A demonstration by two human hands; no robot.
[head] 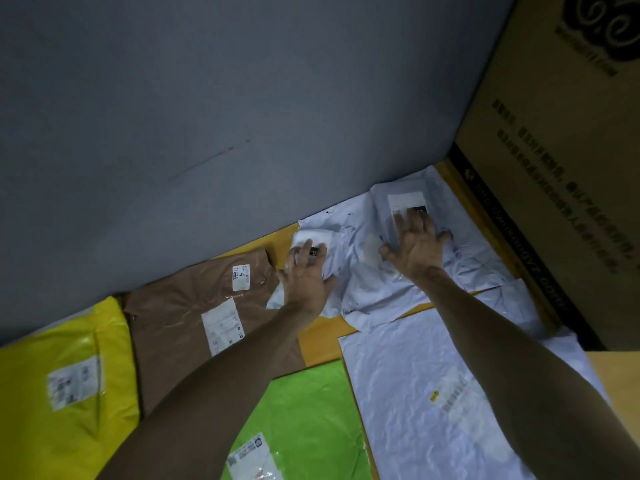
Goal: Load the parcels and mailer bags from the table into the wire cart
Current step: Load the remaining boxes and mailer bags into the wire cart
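Head view, tabletop (318, 341) stock.

1. Small white mailer bag (313, 239): under the fingertips of the left hand (306, 277), which lies flat and spread on it and grips nothing.
2. Labelled white mailer bag (405, 200): under the right hand (420, 249), whose fingers are splayed wide and press on it without curling round it. Crumpled white film lies around that hand.
3. Brown mailer bag (187, 306): just left of the left hand. Yellow mailer bag (52, 375): farther left.
4. Green mailer bag (304, 410): nearer the person than the left hand.
5. Flat white mailer bag (433, 393): beneath the right forearm.
6. Cardboard box (554, 133): upright, right of the right hand.
7. Wire cart: not in view.

Handling, as judged: thin film bags, soft, probably light and slippery, with no stiff edge. Take hold by sliding fingers under an edge or gathering a fold. A flat palm alone would likely only skid them.
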